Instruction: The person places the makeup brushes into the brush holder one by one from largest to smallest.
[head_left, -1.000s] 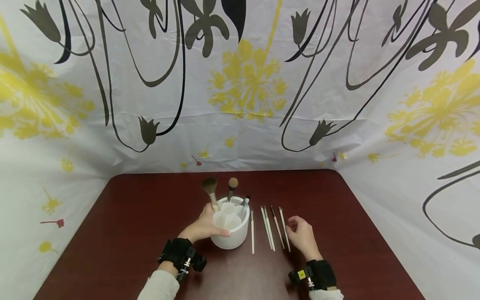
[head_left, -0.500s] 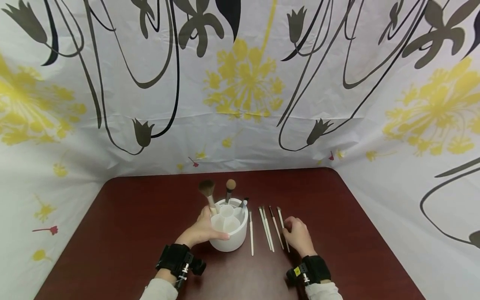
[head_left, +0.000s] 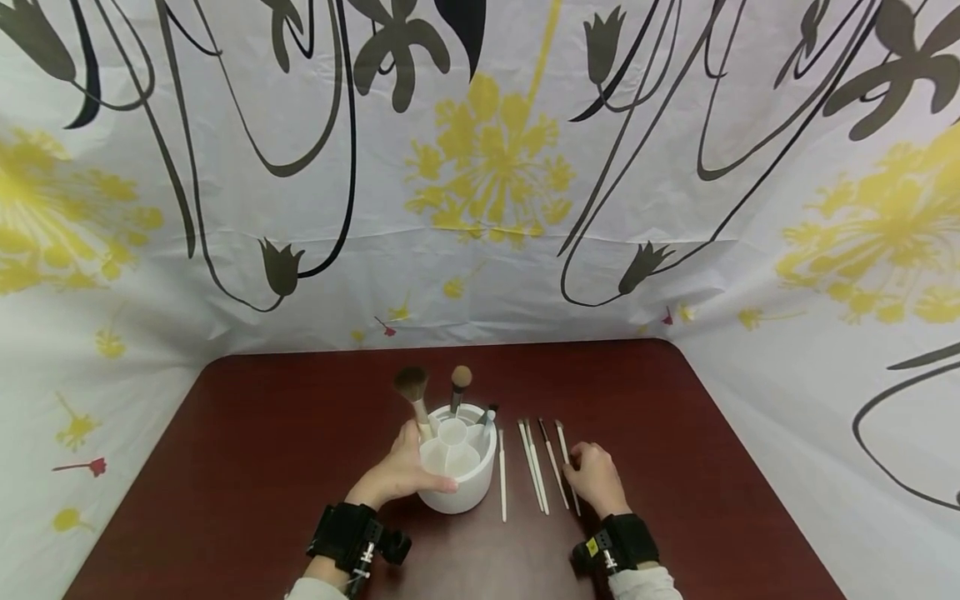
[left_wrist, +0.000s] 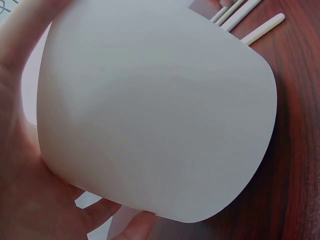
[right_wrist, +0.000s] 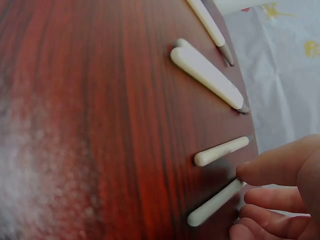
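Note:
My left hand (head_left: pixel 393 475) grips the white brush holder (head_left: pixel 471 490), thumb across its front and fingers round the left side. The holder is divided into compartments and leans slightly. A fluffy makeup brush (head_left: pixel 411 385), a round-tipped one (head_left: pixel 461 379) and a small dark-tipped one (head_left: pixel 492 412) stand in it. At the right end of a row of slim brushes, my right hand (head_left: pixel 597 481) pinches the outermost makeup brush (right_wrist: pixel 216 204). In the right wrist view the thumb is on one side of its handle and the fingers on the other; its tip end is hidden there.
Between the holder and my right hand lie a pale brush (head_left: pixel 502 479), two brushes close together (head_left: pixel 534 467) and a dark-tipped brush (head_left: pixel 553 462). The dark red table (head_left: pixel 285 433) ends at a white patterned cloth (head_left: pixel 517 292).
My right hand has moved in from beside the outermost brush, bringing thumb and fingers to its handle. The left hand keeps its grip on the holder. The head view has shifted slightly.

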